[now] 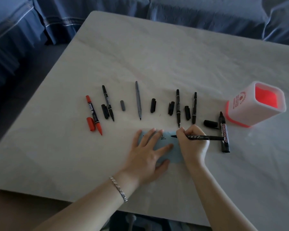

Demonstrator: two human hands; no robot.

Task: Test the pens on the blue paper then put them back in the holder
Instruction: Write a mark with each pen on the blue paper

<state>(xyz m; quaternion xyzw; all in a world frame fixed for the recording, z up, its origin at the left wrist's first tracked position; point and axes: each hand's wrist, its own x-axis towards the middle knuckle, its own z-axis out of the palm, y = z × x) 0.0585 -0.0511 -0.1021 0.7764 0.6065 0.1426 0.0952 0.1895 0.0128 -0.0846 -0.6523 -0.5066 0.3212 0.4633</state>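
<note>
Table w/ pale cloth fills the view. Holder, white w/ red inside, stands at 3 o'clock, no pens in it. Blue paper sits at 6 o'clock, mostly under my hands. My left hand is spread flat, pinning it. My right hand pinches a black pen, tip on the paper beside one written mark. Other pens lie uncapped in a row from 9 to 3, caps beside them; the red pen is furthest at 9. Risk, imo: if my left lifts, paper slides & the tip marks the cloth. Caps could get mismatched or tips dry out.
</note>
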